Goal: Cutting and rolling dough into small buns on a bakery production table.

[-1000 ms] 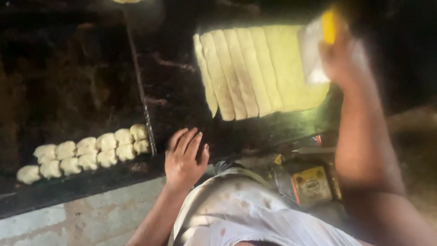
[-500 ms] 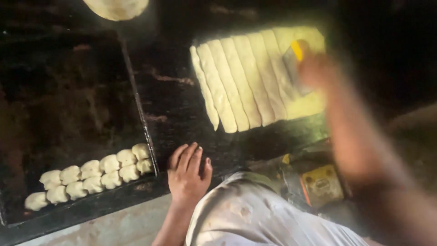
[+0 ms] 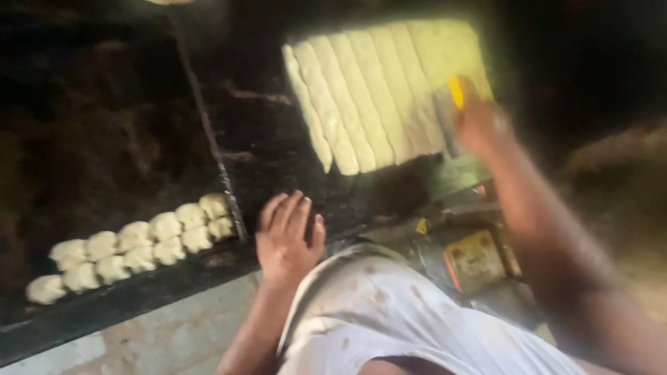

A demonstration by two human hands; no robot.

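Note:
A pale sheet of dough (image 3: pixel 379 94), scored into long strips, lies on the dark counter (image 3: pixel 264 146) at the upper middle. My right hand (image 3: pixel 479 125) is over its right part, shut on a scraper with a yellow handle (image 3: pixel 455 94); the blade is blurred against the dough. My left hand (image 3: pixel 288 236) rests flat on the counter's near edge, fingers apart, holding nothing. To its left, two rows of small dough pieces (image 3: pixel 135 243) sit on a dark tray (image 3: pixel 104 139).
A round piece of dough (image 3: pixel 170 2) shows at the top edge. Below the counter at the right stands a yellow box (image 3: pixel 476 260) among dim clutter. My white apron (image 3: pixel 389 319) fills the lower middle. A pale floor strip (image 3: pixel 160 333) is at lower left.
My right hand has come down and left, from above the dough's right edge onto the sheet with the scraper. The left hand has stayed on the counter edge.

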